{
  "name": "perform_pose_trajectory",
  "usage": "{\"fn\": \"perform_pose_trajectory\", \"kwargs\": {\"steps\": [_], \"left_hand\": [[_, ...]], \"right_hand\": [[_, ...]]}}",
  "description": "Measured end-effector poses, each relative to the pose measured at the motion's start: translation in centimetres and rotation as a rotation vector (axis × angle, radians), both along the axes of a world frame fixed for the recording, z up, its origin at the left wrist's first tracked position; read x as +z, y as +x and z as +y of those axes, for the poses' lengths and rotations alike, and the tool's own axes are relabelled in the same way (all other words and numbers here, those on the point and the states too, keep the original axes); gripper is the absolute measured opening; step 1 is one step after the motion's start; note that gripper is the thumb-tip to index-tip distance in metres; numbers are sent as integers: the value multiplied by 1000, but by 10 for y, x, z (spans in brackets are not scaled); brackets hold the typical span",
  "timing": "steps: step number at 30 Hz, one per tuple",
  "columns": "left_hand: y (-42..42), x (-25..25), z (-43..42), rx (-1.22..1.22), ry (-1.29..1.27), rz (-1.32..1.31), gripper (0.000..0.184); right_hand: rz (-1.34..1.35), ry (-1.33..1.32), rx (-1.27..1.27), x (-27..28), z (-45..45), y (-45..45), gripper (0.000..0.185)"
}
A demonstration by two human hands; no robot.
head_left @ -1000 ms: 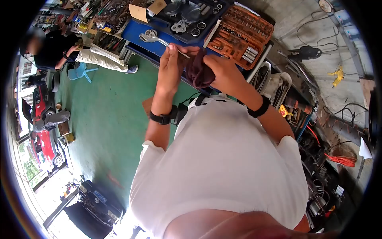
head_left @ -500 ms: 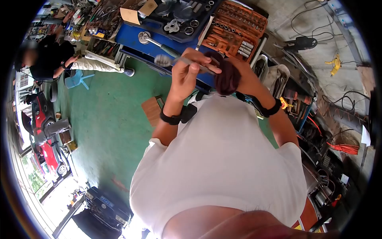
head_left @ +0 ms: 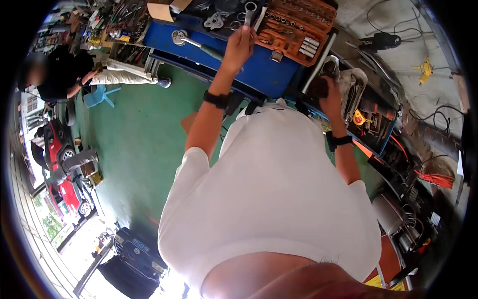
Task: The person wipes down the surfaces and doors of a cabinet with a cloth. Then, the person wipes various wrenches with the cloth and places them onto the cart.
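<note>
My left hand [head_left: 239, 49] is raised over the blue bench top [head_left: 269, 77], its fingers closed round a silver wrench [head_left: 250, 11] whose ring end points away from me. A ratchet with a dark green handle [head_left: 211, 51] lies on the bench beside that hand. To the right, past the bench edge, my right hand [head_left: 330, 99] grips a dark maroon cloth [head_left: 317, 88]. Behind the left hand is a dark tool tray [head_left: 193, 20], and the orange socket case [head_left: 294, 54] lies open to its right.
A co-worker in dark clothes [head_left: 62, 74] is at the far left near a blue stool [head_left: 102, 95]. Folded sacks [head_left: 354, 89] and a tool cart [head_left: 381, 130] stand at the right. Red cars [head_left: 64, 187] and a dark car [head_left: 137, 251] are on the left.
My hands have parted. The left, with the wrench, has moved forward to the tool tray; the right has carried the cloth off to the right.
</note>
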State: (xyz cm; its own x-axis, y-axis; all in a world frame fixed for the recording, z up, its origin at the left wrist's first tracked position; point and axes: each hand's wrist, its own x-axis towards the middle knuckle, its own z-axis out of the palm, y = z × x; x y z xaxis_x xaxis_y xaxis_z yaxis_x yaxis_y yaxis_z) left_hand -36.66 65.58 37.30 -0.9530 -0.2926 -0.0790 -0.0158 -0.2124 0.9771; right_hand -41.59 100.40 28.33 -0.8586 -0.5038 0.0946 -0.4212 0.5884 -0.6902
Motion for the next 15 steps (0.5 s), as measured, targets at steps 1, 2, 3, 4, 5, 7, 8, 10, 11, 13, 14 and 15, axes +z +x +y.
{"fn": "perform_pose_trajectory", "kwargs": {"steps": [1, 2, 3, 4, 5, 7, 8, 10, 11, 13, 14, 15], "left_hand": [[-11, -11, 4, 3, 32, -45, 43], [-19, -20, 6, -11, 32, -43, 43], [-29, -25, 8, -24, -74, -102, 43], [-39, -31, 7, -33, -183, -157, 43], [-49, -37, 8, -47, -184, -208, 43], [-62, -45, 10, -49, -159, -280, 43], [-67, -50, 12, -47, -127, -365, 42], [-85, -84, 13, 4, -238, -345, 41], [-86, -83, 18, 25, -262, -378, 41], [-91, -81, 22, 35, -286, -406, 40], [-92, -80, 22, 41, -330, -384, 40], [-93, -82, 22, 47, -373, -363, 40]], "right_hand": [[0, 0, -16, -2, -3, 7, 67], [-22, 98, 23, -5, -9, 16, 68], [-41, 194, 63, -6, -15, 19, 70], [-34, 190, 54, -7, -17, 18, 70], [-48, 186, 48, -7, -19, 18, 69], [-53, 178, 42, -8, -21, 13, 69], [-39, 191, 29, -8, -22, 12, 68], [-19, 200, 7, -11, -25, 7, 67], [-8, 211, -24, -15, -28, 6, 66], [4, 224, -68, -14, -30, 7, 64], [-8, 226, -83, -14, -31, 9, 64], [-19, 229, -97, -13, -31, 10, 63]]}}
